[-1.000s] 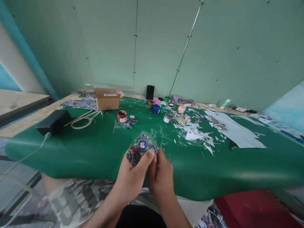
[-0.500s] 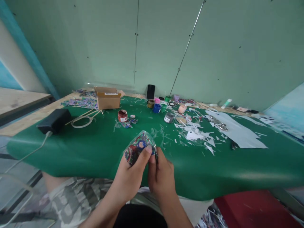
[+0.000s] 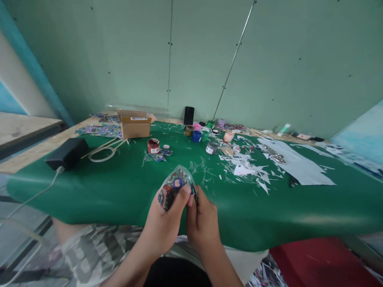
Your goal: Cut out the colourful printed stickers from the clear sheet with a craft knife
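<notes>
My left hand (image 3: 166,223) is closed on a multicoloured painted cutout (image 3: 176,183) with a clear plastic film border, thumb pressed on its face. Round blue and red motifs show on it. My right hand (image 3: 204,221) is closed against the right edge of the cutout, just beside the left thumb. A thin dark edge shows between the fingers there; what it belongs to is hidden. Both hands are above the front part of the green-covered table (image 3: 119,187). Clear film scraps (image 3: 203,169) lie just beyond them.
Ahead stand a red paint jar (image 3: 153,146), a blue jar (image 3: 196,136), a grey jar (image 3: 211,148) and a cardboard box (image 3: 135,126). White paper scraps (image 3: 247,170), scissors (image 3: 277,157) and a paper sheet (image 3: 299,167) lie right. A black adapter (image 3: 67,153) sits left.
The view has shifted very slightly. Both hands stay almost in place, with the cutout tilted a touch in the left hand.
</notes>
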The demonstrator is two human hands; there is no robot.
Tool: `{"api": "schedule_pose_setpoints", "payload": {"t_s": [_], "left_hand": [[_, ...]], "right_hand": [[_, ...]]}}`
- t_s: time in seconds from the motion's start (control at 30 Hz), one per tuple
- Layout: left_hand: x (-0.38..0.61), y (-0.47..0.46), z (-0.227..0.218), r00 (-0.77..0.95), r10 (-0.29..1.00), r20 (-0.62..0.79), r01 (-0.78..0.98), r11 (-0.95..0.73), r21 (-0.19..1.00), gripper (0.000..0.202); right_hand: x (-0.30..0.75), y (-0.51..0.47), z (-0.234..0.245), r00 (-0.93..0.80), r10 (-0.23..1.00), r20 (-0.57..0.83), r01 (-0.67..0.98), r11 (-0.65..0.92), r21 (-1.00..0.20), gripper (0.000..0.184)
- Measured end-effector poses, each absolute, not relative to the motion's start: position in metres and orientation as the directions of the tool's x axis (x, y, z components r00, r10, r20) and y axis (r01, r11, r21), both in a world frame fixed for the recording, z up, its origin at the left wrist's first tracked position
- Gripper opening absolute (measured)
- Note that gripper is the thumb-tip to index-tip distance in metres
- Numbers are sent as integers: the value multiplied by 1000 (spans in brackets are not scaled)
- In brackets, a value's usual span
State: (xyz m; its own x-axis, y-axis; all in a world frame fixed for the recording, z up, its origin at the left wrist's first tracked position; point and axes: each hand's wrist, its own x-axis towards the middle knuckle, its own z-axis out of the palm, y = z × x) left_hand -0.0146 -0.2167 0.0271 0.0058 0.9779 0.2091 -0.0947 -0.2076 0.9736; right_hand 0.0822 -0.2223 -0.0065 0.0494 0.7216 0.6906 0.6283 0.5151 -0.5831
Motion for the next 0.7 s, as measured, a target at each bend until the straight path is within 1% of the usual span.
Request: {"api": "schedule_pose_setpoints", "payload": {"t_s": [0.13, 0.27, 0.43, 0.5, 0.7], "left_hand": [[-16, -217, 27, 43, 972, 232, -33, -231, 972, 32], [-18, -218, 29, 89, 963, 253, -17, -252, 968, 34], [-23, -218, 27, 150, 961, 231, 27, -238, 971, 35], [-24, -218, 26, 160, 963, 218, 44, -227, 973, 35], [-24, -217, 30, 154, 966, 209, 22, -215, 976, 33]], "right_hand": [[82, -222, -6, 49, 715, 697, 634, 517, -575, 20], [83, -223, -8, 62, 698, 714, 643, 519, -563, 18], [85, -222, -9, 44, 677, 734, 663, 530, -528, 17], [85, -223, -7, 39, 687, 726, 672, 520, -528, 17], [84, -223, -2, 26, 675, 737, 731, 490, -475, 15]]}}
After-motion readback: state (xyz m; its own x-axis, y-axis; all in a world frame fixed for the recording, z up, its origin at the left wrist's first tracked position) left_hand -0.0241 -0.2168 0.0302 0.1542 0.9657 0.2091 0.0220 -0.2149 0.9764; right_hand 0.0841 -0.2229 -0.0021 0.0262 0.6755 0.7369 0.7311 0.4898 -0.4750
